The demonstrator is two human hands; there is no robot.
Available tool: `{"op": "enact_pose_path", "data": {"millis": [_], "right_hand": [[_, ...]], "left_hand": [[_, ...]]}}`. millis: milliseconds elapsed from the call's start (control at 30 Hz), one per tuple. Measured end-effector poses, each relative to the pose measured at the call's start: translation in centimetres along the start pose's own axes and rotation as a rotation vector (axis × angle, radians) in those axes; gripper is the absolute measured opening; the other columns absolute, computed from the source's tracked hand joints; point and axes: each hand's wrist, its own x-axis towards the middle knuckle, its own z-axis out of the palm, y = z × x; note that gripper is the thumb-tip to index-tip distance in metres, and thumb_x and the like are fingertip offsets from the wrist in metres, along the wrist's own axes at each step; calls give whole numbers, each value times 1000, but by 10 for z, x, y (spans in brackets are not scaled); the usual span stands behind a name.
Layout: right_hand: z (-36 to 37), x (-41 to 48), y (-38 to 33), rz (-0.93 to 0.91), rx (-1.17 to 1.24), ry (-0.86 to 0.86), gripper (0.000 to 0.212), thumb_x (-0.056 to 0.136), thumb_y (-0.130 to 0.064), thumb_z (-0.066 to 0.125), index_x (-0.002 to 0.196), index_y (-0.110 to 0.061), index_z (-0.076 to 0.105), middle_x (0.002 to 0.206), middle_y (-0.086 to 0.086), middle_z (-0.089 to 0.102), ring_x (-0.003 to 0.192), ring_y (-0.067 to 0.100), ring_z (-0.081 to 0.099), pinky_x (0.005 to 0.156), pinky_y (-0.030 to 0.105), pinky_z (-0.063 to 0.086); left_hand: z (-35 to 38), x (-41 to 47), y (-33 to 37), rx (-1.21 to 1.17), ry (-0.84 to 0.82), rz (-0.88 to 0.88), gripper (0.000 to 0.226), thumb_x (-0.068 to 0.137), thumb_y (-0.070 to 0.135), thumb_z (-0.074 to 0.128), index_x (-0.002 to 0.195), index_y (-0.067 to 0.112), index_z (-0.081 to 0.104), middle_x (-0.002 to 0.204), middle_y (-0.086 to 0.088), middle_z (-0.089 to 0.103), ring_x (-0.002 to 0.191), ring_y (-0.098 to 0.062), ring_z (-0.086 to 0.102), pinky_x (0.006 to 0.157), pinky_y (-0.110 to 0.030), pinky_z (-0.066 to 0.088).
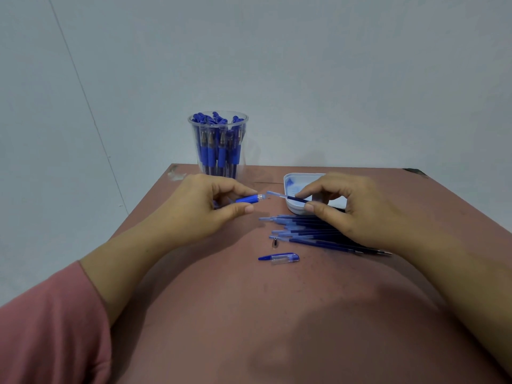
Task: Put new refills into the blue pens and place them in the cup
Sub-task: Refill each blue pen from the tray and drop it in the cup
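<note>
The left hand [205, 206] pinches the blue pen barrel [247, 199] just above the worktop [249, 314], its clear threaded end facing right. The right hand [354, 212] has its grip closed on a thin refill [285, 197] at the dark middle, the pale end just short of the barrel's mouth. Both look like light, smooth plastic. The refill probably bows easily (a hold nearer its leading end should steer it better), and the barrel seems stiff under a rubbery-looking sleeve; the clear cup [219, 151], packed with pens, stands behind the left hand.
</note>
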Motion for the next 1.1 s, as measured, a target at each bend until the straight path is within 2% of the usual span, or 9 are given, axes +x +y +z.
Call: {"op": "enact_pose_path", "data": {"millis": [167, 300, 467, 567, 700, 800, 867, 967, 1100], "right_hand": [[1, 0, 1, -24, -7, -35, 30, 88, -20, 68, 97, -47, 63, 82, -12, 63, 83, 11, 60, 79, 18, 47], [1, 0, 3, -37, -27, -45, 24, 88, -23, 68, 97, -45, 65, 81, -13, 63, 83, 11, 60, 80, 26, 49], [2, 2, 6, -90, -124, -18, 22, 88, -28, 60, 104, -41, 67, 83, -22, 60, 84, 3, 57, 76, 16, 41], [7, 3, -2, -152, -146, -43, 22, 88, -28, 61, 107, -35, 70, 84, -17, 62, 84, 3, 56, 76, 14, 41], [4, 2, -7, -124, -129, -15, 25, 83, -46, 63, 107, -48, 56, 90, -23, 59, 89, 3, 56, 79, 11, 40], [3, 2, -3, -103, -117, -14, 18, 84, -33, 65, 92, -46, 56, 89, -23, 60, 87, 4, 58, 77, 16, 42], [6, 2, -4, -93, -99, -30, 19, 87, -24, 68, 91, -42, 61, 87, -21, 62, 86, 4, 58, 76, 13, 42], [11, 2, -5, -100, -64, -59, 16, 89, -25, 66, 102, -35, 68, 89, -23, 63, 88, 2, 59, 78, 12, 43], [6, 2, -6, -126, -102, -37, 31, 85, -36, 64, 113, -47, 56, 97, -28, 60, 93, 0, 59, 82, 10, 42]], "left_hand": [[1, 1, 0, -27, -5, -6, 19, 83, 25, 72, 95, 39, 70, 70, 17, 69, 62, 0, 59, 61, -9, 44], [0, 1, -2, -1, -5, 1, 17, 83, 26, 73, 97, 36, 72, 68, 19, 66, 60, -1, 56, 60, -9, 42], [2, -1, -1, 76, -75, 26, 21, 82, 28, 74, 101, 34, 73, 81, 31, 67, 75, -3, 64, 67, -11, 46], [4, -2, 1, 103, -85, 50, 22, 81, 31, 74, 102, 36, 72, 88, 28, 68, 79, -8, 65, 71, -18, 50], [3, -1, 1, 101, -58, 61, 22, 82, 32, 73, 103, 37, 72, 86, 30, 67, 78, -5, 64, 69, -12, 47], [2, -1, 0, 97, -48, 60, 22, 81, 31, 73, 103, 36, 72, 83, 31, 67, 77, -3, 64, 68, -9, 45], [3, -1, -1, 100, -57, 60, 22, 81, 32, 74, 102, 35, 73, 86, 27, 69, 79, -5, 65, 69, -10, 46], [4, 0, -2, 108, -67, 59, 21, 81, 34, 73, 102, 38, 71, 85, 21, 71, 79, -8, 66, 69, -18, 49], [3, 0, 0, 115, -42, 86, 22, 81, 34, 72, 103, 36, 72, 83, 24, 70, 78, -5, 65, 68, -17, 50]]}}
